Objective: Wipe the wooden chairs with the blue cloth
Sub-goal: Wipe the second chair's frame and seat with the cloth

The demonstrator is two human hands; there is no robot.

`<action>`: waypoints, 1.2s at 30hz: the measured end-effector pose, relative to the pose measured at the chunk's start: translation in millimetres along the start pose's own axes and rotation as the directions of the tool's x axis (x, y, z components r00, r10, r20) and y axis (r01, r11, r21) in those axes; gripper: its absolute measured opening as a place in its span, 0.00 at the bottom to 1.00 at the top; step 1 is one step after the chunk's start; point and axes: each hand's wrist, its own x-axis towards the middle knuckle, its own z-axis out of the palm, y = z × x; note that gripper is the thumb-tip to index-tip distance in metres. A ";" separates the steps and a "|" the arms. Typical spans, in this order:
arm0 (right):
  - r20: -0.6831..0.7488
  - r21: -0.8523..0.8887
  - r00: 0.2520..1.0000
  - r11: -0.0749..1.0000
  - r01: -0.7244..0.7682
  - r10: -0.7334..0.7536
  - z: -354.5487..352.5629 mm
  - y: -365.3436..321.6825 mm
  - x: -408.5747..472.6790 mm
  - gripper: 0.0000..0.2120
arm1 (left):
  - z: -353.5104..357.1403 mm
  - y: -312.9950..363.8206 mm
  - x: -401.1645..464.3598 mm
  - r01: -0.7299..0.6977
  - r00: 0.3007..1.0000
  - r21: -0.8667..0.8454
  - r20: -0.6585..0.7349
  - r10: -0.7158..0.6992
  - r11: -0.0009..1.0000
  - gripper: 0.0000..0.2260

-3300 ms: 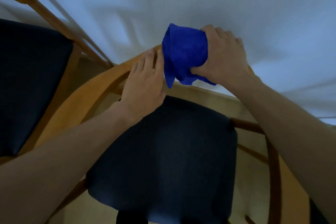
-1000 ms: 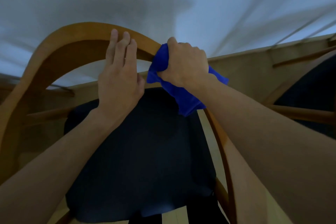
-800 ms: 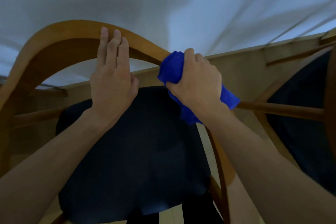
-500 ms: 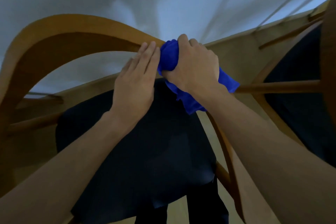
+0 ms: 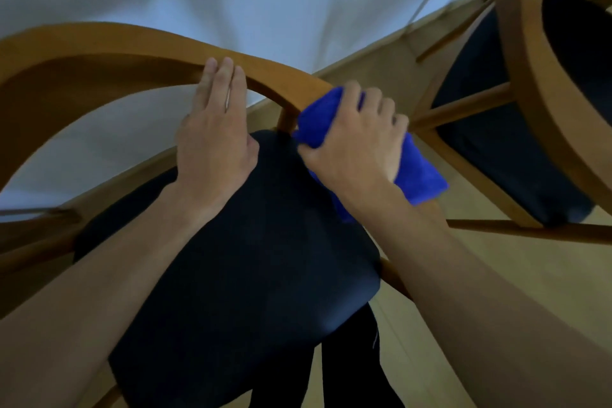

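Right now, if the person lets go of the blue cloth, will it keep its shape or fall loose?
Probably loose: the blue cloth bunches in soft folds where the right hand grips it, and its free end droops below the wrist. It looks light. Its fuzzy surface likely grips the curved chair back rather than sliding.

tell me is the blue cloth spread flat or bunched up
Bunched up. The blue cloth is wadded in the right hand, its ends bulging out either side of the fist against the chair's curved wooden rail.
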 end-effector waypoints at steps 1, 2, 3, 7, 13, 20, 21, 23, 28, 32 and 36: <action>0.000 -0.012 1.000 1.000 0.027 -0.027 2.3 -11.7 11.9 0.42 | 3.1 1.7 0.2 0.000 1.000 -0.008 -0.017 0.000 1.000 0.36; -0.008 -0.021 0.998 0.997 0.069 -0.069 5.1 -24.1 24.1 0.41 | 6.2 2.6 0.9 0.001 0.999 -0.003 -0.033 -0.001 1.000 0.36; -0.024 -0.031 0.993 0.992 0.119 -0.120 8.7 -36.8 35.4 0.38 | 9.4 2.2 1.6 0.002 0.999 0.008 -0.046 -0.002 1.000 0.37; -0.102 -0.076 0.964 0.969 0.237 -0.244 20.4 -64.0 54.7 0.33 | 19.9 -3.1 0.2 0.028 0.997 0.054 -0.067 -0.025 0.998 0.39; -0.065 -0.013 0.960 0.962 0.274 -0.274 15.7 -53.2 47.0 0.36 | 15.6 2.9 -5.2 0.048 0.998 0.098 -0.050 -0.043 0.994 0.40; -0.088 0.126 0.993 0.988 0.088 -0.078 2.8 29.1 -34.1 0.46 | -0.7 30.7 -3.6 0.128 0.990 0.095 0.054 -0.133 0.987 0.42; -0.080 0.116 0.996 0.992 0.045 -0.035 1.1 42.6 -52.8 0.47 | -4.0 40.3 -4.5 0.146 0.987 0.063 0.060 -0.150 0.987 0.41; -0.059 0.083 0.997 0.995 -0.050 0.055 -0.4 66.5 -92.1 0.49 | -7.7 66.8 -12.8 0.077 0.997 -0.010 0.028 -0.077 0.997 0.35; -0.009 0.075 0.978 0.976 -0.205 0.206 7.1 99.5 -161.1 0.54 | 3.9 141.3 -66.5 -0.301 0.951 -0.304 -0.021 0.309 0.904 0.20; 0.033 0.063 0.968 0.966 -0.249 0.247 8.6 106.7 -183.5 0.55 | 8.2 157.2 -84.3 -0.287 0.953 -0.443 -0.039 0.301 0.850 0.20; 0.100 0.031 0.963 0.966 -0.256 0.252 -2.3 100.7 -161.4 0.54 | 5.6 148.1 -79.5 -0.295 0.949 -0.452 -0.035 0.314 0.842 0.17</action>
